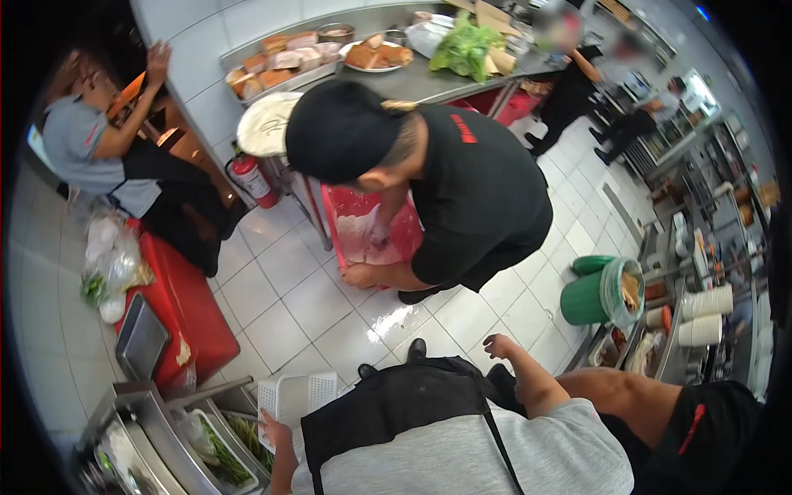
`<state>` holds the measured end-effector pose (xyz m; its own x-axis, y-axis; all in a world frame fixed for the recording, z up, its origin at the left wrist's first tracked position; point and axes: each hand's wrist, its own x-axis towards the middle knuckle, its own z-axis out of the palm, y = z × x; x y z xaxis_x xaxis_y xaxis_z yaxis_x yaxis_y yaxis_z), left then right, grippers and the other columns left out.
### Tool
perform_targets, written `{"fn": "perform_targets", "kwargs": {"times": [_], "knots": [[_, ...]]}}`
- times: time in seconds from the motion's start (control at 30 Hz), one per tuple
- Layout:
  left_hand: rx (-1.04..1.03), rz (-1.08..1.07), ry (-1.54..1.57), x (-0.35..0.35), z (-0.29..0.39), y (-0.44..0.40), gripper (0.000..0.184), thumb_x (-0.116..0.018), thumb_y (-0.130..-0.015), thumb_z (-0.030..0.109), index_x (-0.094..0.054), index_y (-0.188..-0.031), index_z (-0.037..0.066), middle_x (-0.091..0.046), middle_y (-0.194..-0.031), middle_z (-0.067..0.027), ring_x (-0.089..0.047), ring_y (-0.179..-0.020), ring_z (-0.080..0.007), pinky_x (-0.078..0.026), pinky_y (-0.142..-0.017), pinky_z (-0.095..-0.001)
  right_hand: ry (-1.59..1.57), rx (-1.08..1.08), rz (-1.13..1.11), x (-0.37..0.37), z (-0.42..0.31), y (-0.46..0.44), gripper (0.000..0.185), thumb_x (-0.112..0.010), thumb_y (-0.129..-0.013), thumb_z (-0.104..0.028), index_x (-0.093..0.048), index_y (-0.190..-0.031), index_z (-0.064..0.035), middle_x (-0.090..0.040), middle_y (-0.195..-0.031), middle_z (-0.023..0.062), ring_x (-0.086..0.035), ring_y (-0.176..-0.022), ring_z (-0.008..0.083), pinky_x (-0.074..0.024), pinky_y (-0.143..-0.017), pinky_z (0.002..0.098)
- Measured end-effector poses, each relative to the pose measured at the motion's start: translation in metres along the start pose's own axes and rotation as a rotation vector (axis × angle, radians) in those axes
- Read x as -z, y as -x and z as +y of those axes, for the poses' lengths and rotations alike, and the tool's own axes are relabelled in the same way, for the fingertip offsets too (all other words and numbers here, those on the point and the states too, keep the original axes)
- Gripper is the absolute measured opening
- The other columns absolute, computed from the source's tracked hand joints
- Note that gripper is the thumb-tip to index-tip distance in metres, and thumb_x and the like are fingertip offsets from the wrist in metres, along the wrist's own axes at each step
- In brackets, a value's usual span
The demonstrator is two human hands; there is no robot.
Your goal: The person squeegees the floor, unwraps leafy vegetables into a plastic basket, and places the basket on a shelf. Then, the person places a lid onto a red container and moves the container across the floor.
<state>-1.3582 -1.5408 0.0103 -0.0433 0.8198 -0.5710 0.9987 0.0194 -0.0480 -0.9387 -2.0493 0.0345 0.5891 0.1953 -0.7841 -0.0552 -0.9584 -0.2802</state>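
Note:
At the bottom left, my left hand (276,431) grips the near left edge of a white perforated plastic basket (297,394), partly hidden by my black apron. Beside that hand is an open steel drawer with green stalks (249,431) and a white tray of long green vegetables (223,452). My right hand (497,346) hangs over the tiled floor with loosely bent fingers and nothing in it.
A co-worker in black (478,190) bends over a red tub (400,239) with pale food. A red chest (177,289) stands left, a green bin (587,299) right. Another person's arm (623,400) is close on my right. Bread and lettuce (466,51) lie on the back counter.

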Motion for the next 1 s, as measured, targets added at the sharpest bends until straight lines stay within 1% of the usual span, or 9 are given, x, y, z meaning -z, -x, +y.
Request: {"fn": "perform_targets", "kwargs": {"times": [0.17,0.33,0.4,0.43,0.57,0.67,0.8,0.9,1.0], "knots": [[-0.066,0.081,-0.103,-0.007,0.026,-0.015,0.082,-0.058,-0.078,0.008,-0.012,-0.139,0.038,-0.013,-0.146,-0.0132,-0.026,-0.125,-0.0481,-0.037,-0.09,-0.0611,-0.141,-0.16,-0.019,-0.012,0.051,0.006,0.036,-0.058,-0.076,-0.014,-0.058,-0.111,-0.0061,-0.066,-0.087,0.0119,-0.067,-0.071,0.019,-0.0539,-0.06,0.0341],[-0.063,0.029,-0.202,-0.011,0.041,-0.022,0.078,-0.054,-0.083,0.013,-0.008,-0.138,0.042,-0.013,-0.147,-0.0097,-0.021,-0.127,-0.0486,-0.034,-0.087,-0.0661,-0.326,-0.348,-0.1,-0.024,0.118,-0.004,0.038,-0.054,-0.079,-0.012,-0.053,-0.117,-0.0093,-0.063,-0.102,0.0117,-0.066,-0.078,0.0248,-0.0525,-0.062,0.0465],[-0.005,0.044,-0.339,-0.001,0.059,0.008,0.073,-0.051,-0.085,0.015,-0.008,-0.139,0.041,-0.012,-0.147,-0.0098,-0.022,-0.127,-0.0481,-0.033,-0.088,-0.0651,-0.192,-0.264,-0.142,-0.027,0.156,-0.027,0.038,-0.054,-0.08,-0.013,-0.052,-0.118,-0.0107,-0.063,-0.104,0.0113,-0.066,-0.077,0.0239,-0.0524,-0.062,0.0444],[0.001,0.032,-0.378,0.004,0.071,0.023,0.073,-0.051,-0.085,0.016,-0.008,-0.139,0.04,-0.013,-0.147,-0.0098,-0.022,-0.127,-0.0477,-0.033,-0.089,-0.065,-0.33,-0.36,-0.142,-0.009,0.149,-0.016,0.038,-0.053,-0.081,-0.014,-0.052,-0.118,-0.0107,-0.063,-0.105,0.0114,-0.066,-0.078,0.0239,-0.0522,-0.063,0.0436],[0.007,-0.057,-0.523,0.01,0.12,0.058,0.072,-0.05,-0.085,0.017,-0.009,-0.139,0.039,-0.013,-0.147,-0.0098,-0.022,-0.127,-0.0464,-0.032,-0.089,-0.0646,-0.477,-0.308,-0.013,0.043,0.164,-0.023,0.037,-0.055,-0.078,-0.013,-0.054,-0.115,-0.0077,-0.064,-0.096,0.0118,-0.067,-0.078,0.0235,-0.0522,-0.061,0.0401],[-0.001,-0.143,-0.613,0.004,0.152,0.084,0.071,-0.05,-0.085,0.017,-0.009,-0.139,0.038,-0.013,-0.147,-0.0098,-0.021,-0.128,-0.0453,-0.031,-0.09,-0.0643,-0.519,-0.199,0.091,0.088,0.188,-0.043,0.034,-0.054,-0.078,-0.012,-0.056,-0.111,-0.0038,-0.065,-0.089,0.0114,-0.066,-0.072,0.0205,-0.0521,-0.058,0.0344],[-0.013,-0.255,-0.687,-0.014,0.174,0.115,0.07,-0.05,-0.085,0.018,-0.009,-0.14,0.036,-0.013,-0.147,-0.0099,-0.021,-0.128,-0.044,-0.031,-0.091,-0.0639,-0.64,0.123,0.275,0.164,0.223,-0.093,0.026,-0.055,-0.081,-0.013,-0.059,-0.104,-0.0007,-0.063,-0.081,0.0075,-0.061,-0.062,0.0146,-0.0474,-0.05,0.0265],[-0.012,-0.308,-0.724,-0.034,0.178,0.14,0.07,-0.05,-0.085,0.019,-0.009,-0.14,0.035,-0.013,-0.147,-0.0099,-0.021,-0.129,-0.0429,-0.03,-0.091,-0.0636,-0.619,0.373,0.543,0.276,0.182,-0.099,0.023,-0.059,-0.083,-0.016,-0.059,-0.101,-0.0012,-0.061,-0.078,0.0027,-0.06,-0.065,0.0115,-0.042,-0.049,0.0233],[0.0,-0.347,-0.756,-0.06,0.193,0.163,0.069,-0.049,-0.085,0.02,-0.01,-0.14,0.033,-0.014,-0.147,-0.0099,-0.02,-0.129,-0.0419,-0.029,-0.092,-0.0633,-0.549,0.48,0.573,0.382,0.131,-0.083,0.025,-0.057,-0.085,-0.016,-0.058,-0.106,-0.0024,-0.062,-0.082,0.0025,-0.062,-0.071,0.0124,-0.0442,-0.054,0.0241]]}}
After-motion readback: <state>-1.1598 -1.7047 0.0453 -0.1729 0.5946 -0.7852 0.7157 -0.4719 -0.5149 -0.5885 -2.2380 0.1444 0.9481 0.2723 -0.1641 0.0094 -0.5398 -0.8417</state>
